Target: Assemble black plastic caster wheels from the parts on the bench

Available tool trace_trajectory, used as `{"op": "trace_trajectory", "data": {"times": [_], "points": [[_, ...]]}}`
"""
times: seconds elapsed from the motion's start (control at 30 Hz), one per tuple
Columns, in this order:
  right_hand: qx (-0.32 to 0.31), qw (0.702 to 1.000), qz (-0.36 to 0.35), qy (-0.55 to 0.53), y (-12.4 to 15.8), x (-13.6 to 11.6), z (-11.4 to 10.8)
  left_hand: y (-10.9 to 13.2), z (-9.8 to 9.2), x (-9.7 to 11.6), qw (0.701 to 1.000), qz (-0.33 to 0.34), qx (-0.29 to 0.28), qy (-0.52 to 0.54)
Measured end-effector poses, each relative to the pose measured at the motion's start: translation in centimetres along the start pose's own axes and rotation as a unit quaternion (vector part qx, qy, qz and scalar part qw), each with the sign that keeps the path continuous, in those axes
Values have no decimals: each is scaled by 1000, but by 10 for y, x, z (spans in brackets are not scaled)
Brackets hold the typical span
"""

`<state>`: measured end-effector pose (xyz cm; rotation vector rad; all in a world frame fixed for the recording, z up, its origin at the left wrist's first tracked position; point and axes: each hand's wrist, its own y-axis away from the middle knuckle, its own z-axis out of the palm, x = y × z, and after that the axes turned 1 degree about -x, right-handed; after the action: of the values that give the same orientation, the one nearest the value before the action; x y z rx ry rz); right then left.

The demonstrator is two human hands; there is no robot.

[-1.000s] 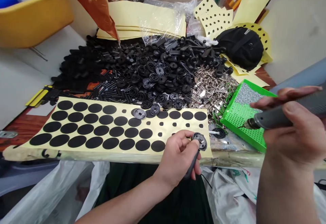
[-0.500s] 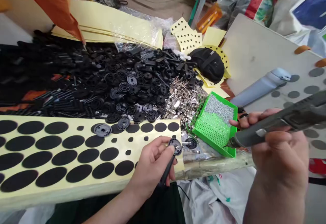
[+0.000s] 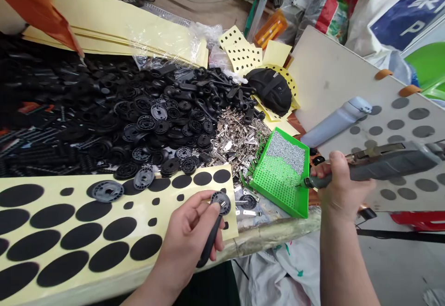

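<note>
My left hand [image 3: 187, 234] is closed on a black plastic crank handle [image 3: 209, 245] with a grey-black round slotted disc [image 3: 222, 202] at its top. The thumb presses on the disc, where a small metal piece shows. In my right hand [image 3: 335, 181] is a dark grey electric screwdriver [image 3: 389, 164], held sideways with its nose pointing left. Its tip is at the right side of a perforated green tray [image 3: 299, 207]. Small silvery screws [image 3: 287, 152] lie heaped in the tray's far part. Whether the bit touches a screw, I cannot tell.
Metal clips [image 3: 231, 141] lie piled left of the tray, beside a large heap of black plastic parts [image 3: 174, 116]. A yellow sheet with black round stickers [image 3: 64, 236] covers the front left. A pale blue bottle [image 3: 335, 120] leans behind the tray, near a white panel [image 3: 327, 67].
The camera view has shifted right. My right hand has turned the screwdriver more level and its nose now sits at the tray's right side. My left hand keeps its hold.
</note>
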<state>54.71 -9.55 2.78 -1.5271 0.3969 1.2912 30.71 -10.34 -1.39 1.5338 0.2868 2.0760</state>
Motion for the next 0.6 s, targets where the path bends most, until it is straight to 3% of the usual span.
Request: {"op": "trace_trajectory", "data": {"times": [0.2, 0.6], "points": [[39, 999, 8, 3, 0, 3, -11, -1, 1, -2, 1000, -1, 4, -15], [23, 1000, 5, 4, -1, 13, -18, 2, 4, 1, 999, 5, 30, -33]]}}
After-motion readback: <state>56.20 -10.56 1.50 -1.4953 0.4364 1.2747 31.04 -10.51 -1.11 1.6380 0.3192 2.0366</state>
